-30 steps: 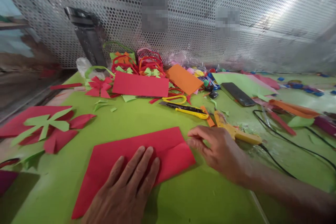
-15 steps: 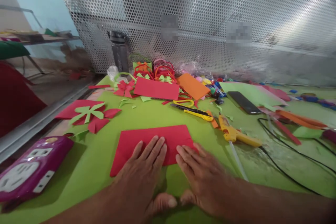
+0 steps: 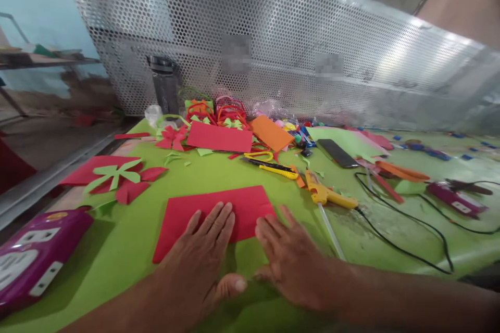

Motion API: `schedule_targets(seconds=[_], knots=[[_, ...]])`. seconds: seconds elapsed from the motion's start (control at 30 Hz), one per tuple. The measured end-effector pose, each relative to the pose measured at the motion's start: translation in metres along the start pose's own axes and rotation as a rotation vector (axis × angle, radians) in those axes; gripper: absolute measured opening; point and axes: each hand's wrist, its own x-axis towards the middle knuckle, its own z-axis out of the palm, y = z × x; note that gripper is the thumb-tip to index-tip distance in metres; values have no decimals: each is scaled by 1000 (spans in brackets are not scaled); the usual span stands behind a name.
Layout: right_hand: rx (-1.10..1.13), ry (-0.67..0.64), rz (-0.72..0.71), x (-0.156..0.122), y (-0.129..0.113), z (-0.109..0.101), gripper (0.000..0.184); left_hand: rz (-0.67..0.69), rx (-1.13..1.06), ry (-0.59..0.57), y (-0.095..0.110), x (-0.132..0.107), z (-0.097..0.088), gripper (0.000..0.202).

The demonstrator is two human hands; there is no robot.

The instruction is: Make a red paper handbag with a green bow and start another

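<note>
A folded-looking red sheet (image 3: 219, 202), paper or thin foam, lies flat on the green table surface (image 3: 203, 170) in front of me. My left hand (image 3: 203, 250) rests on it palm down, fingers stretched out over its middle and the thumb off to the right. Against the sheet's right end my right hand (image 3: 287, 255) lies flat with fingers extended, its fingertips on the edge. Neither hand grasps anything. Beyond the sheet are a yellow utility knife (image 3: 273, 167) and yellow-handled scissors (image 3: 260, 156). A yellow glue gun (image 3: 326, 195) with a glue stick is right of my right hand.
A purple power strip (image 3: 42, 255) sits at the left, near red and green flower cutouts (image 3: 115, 174). Farther back are a red piece (image 3: 219, 138), an orange piece (image 3: 271, 133), small bags, a dark bottle (image 3: 164, 86) and a phone (image 3: 336, 153). Black cords (image 3: 410, 260) run along the right.
The view has turned to the right, so everything appears shifted left. My right hand has slid slightly at the sheet's right end; my left hand stays flat on the sheet.
</note>
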Motion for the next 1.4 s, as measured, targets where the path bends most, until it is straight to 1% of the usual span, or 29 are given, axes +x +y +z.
schedule_targets(seconds=[0.13, 0.2, 0.23, 0.3, 0.33, 0.4, 0.43, 0.5, 0.53, 0.6, 0.63, 0.67, 0.73, 0.83, 0.97, 1.13, 1.33, 1.4], knots=[[32, 139, 114, -31, 16, 11, 52, 1, -17, 24, 0, 0, 0, 94], [76, 153, 153, -41, 23, 11, 49, -2, -25, 0, 0, 0, -2, 91], [109, 139, 170, -43, 26, 9, 44, -8, -28, -22, 1, 1, -3, 91], [209, 87, 214, -40, 33, -3, 30, -22, -40, -78, 2, 2, -7, 92], [284, 45, 272, -34, 36, -11, 21, -29, -50, -111, 2, 3, -9, 92], [498, 16, 377, -16, 41, -30, 15, -42, -72, -169, 4, 5, -14, 91], [649, 5, 429, -4, 43, -37, 15, -50, -83, -189, 4, 6, -15, 91], [1002, -161, 431, 22, 42, -46, 14, -70, -107, -215, 5, 8, -18, 91], [1129, -242, 430, 35, 40, -47, 14, -79, -120, -226, 5, 9, -18, 91], [1245, -454, 473, 56, 35, -41, 18, -93, -150, -244, 5, 10, -19, 90], [1267, -536, 511, 64, 32, -37, 20, -98, -165, -248, 5, 11, -19, 89], [1265, -587, 534, 70, 29, -31, 22, -100, -179, -252, 5, 11, -19, 88], [1244, -640, 573, 77, 26, -22, 23, -106, -202, -255, 6, 12, -20, 88], [1216, -651, 609, 79, 25, -15, 24, -123, -239, -288, 6, 14, -23, 93], [1169, -649, 636, 82, 24, -10, 29, -154, -274, -303, 6, 14, -23, 102], [1136, -652, 627, 86, 24, -8, 30, -144, -269, -304, 5, 14, -22, 102], [1138, -648, 623, 74, 33, -16, 31, -138, -246, -307, 5, 12, -20, 102], [1138, -639, 632, 67, 39, -16, 31, -131, -234, -272, 4, 9, -16, 101]])
